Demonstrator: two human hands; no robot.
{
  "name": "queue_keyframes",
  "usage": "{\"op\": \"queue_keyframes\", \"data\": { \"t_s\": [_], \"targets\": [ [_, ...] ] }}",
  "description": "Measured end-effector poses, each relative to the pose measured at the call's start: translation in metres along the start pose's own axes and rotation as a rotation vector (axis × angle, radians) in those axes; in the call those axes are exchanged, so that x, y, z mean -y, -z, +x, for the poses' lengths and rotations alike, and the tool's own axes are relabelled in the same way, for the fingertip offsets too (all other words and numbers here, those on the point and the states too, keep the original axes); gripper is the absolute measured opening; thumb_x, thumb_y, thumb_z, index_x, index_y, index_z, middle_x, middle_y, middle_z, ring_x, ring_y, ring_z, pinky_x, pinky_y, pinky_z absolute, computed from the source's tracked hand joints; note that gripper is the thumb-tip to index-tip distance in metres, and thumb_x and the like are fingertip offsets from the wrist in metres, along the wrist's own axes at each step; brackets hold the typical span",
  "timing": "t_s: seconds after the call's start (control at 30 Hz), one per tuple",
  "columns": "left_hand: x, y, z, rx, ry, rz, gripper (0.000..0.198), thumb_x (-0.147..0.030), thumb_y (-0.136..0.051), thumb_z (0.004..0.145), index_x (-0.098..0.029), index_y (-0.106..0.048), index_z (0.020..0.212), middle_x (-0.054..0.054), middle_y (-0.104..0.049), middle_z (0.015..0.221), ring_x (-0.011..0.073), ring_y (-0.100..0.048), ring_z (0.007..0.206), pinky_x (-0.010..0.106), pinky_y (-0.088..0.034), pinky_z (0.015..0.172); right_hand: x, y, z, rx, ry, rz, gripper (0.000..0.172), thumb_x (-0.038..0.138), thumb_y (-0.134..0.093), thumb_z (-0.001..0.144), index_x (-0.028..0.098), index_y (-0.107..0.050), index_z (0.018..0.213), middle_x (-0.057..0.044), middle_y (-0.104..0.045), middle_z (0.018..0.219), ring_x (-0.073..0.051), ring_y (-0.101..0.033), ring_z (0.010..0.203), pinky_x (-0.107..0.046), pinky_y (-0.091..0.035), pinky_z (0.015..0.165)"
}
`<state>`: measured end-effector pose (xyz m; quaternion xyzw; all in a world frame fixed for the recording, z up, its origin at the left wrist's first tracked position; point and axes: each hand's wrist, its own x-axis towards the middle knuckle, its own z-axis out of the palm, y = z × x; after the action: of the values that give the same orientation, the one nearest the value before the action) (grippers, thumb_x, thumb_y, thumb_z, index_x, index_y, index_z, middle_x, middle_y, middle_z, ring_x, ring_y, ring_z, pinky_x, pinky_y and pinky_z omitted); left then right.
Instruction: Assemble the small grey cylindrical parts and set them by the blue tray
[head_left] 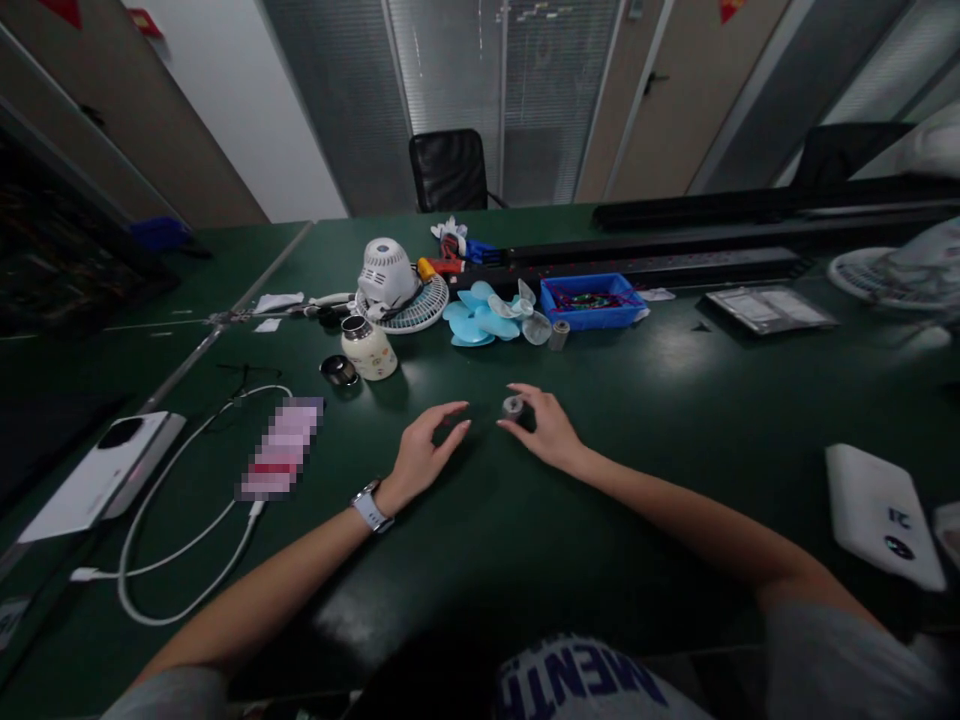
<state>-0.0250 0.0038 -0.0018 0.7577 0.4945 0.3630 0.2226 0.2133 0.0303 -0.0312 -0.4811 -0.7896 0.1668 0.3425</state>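
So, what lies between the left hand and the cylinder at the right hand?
In the head view, only bare green tabletop separates the left hand from the cylinder.

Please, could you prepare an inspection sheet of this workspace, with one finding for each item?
Surface: dark green tabletop, shiny in places.
Things at hand: small metal cylinder, seemingly upright, between right thumb and fingers.
Clutter: light-blue fan blades, cream bottle without lid, blue tray of small coloured items.
Hands: left hand open, holding nothing; right hand curved about the cylinder, contact unclear.
Cables: white cable looped at left, plugged into the pixelated phone.
Surroundings: black chair beyond the tabletop.
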Motion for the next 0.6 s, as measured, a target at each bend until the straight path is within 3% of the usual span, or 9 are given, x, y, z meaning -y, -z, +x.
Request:
{"op": "queue_keyframes", "data": {
  "t_s": [0.1, 0.17, 0.4, 0.5, 0.6],
  "targets": [
    [-0.010, -0.006, 0.003, 0.037, -0.113, -0.063, 0.033, -0.030, -0.058, 0.091, -0.021, -0.062, 0.122, 0.006, -0.068, 0.123, 0.0211, -0.064, 0.109, 0.035, -0.049, 0.096, 0.027, -0.019, 0.001, 0.102, 0.098, 0.122, 0.056, 0.027, -0.068, 0.080, 0.021, -0.041, 0.129, -0.010, -0.061, 0.119, -0.024, -0.060, 0.106, -0.041, -0.046, 0.093],
    [-0.012, -0.007, 0.005, 0.039, -0.141, -0.078, 0.026, -0.028, -0.059, 0.091, -0.022, -0.067, 0.115, 0.005, -0.073, 0.114, 0.0204, -0.068, 0.102, 0.033, -0.052, 0.091, 0.035, -0.026, 0.002, 0.110, 0.101, 0.182, 0.054, 0.023, -0.069, 0.078, 0.021, -0.042, 0.125, -0.010, -0.061, 0.118, -0.023, -0.061, 0.106, -0.040, -0.047, 0.092],
    [-0.011, -0.002, 0.007, -0.020, -0.171, -0.029, 0.013, -0.023, -0.064, 0.088, -0.021, -0.070, 0.099, 0.003, -0.076, 0.097, 0.0187, -0.072, 0.088, 0.030, -0.056, 0.080, 0.033, -0.026, 0.003, 0.151, -0.007, 0.319, 0.045, 0.034, -0.072, 0.076, 0.024, -0.049, 0.115, -0.003, -0.066, 0.104, -0.020, -0.064, 0.096, -0.036, -0.050, 0.085],
    [-0.004, 0.005, 0.004, -0.078, -0.112, -0.080, 0.013, -0.025, -0.064, 0.088, -0.020, -0.066, 0.100, 0.004, -0.075, 0.100, 0.0190, -0.072, 0.091, 0.031, -0.056, 0.084, 0.034, -0.024, 0.004, 0.156, -0.003, 0.297, 0.037, 0.037, -0.072, 0.076, 0.023, -0.056, 0.106, -0.003, -0.066, 0.100, -0.019, -0.063, 0.092, -0.035, -0.049, 0.082],
    [0.013, 0.010, -0.002, -0.083, 0.038, -0.146, 0.028, -0.028, -0.066, 0.086, -0.020, -0.058, 0.112, 0.005, -0.075, 0.104, 0.0203, -0.073, 0.093, 0.034, -0.055, 0.087, 0.035, -0.024, 0.006, 0.153, -0.034, 0.328, 0.034, 0.036, -0.074, 0.074, 0.022, -0.058, 0.101, -0.002, -0.066, 0.098, -0.019, -0.063, 0.091, -0.034, -0.049, 0.082]
  ]
}}
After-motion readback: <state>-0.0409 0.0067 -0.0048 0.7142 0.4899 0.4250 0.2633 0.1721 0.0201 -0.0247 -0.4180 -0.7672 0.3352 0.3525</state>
